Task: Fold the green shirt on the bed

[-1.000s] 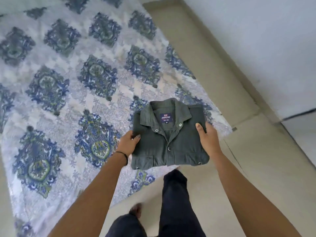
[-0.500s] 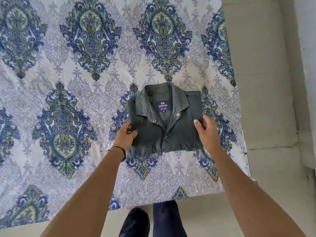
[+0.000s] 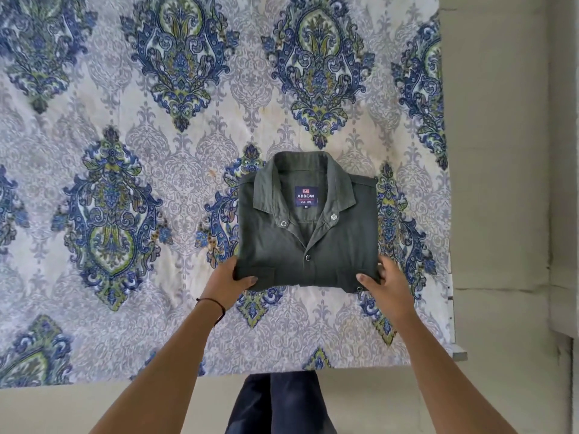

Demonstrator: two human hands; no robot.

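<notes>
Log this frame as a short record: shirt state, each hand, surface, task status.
shirt: green shirt, folded into a compact rectangle, collar up, label reads ARROW
left hand: grips the shirt's near left corner, thumb on top
right hand: grips the shirt's near right corner, thumb on top
surface: patterned bedsheet beneath; shirt resting or held just above, cannot tell
status: fold looks complete

shirt (image 3: 313, 245): dark green, plain
collar label (image 3: 306, 197): navy, white lettering
bedsheet (image 3: 156, 151): white-grey ground, blue and green damask medallions
trousers (image 3: 279, 402): dark navy
wrist band (image 3: 216, 305): black
floor (image 3: 501, 214): pale beige
</notes>
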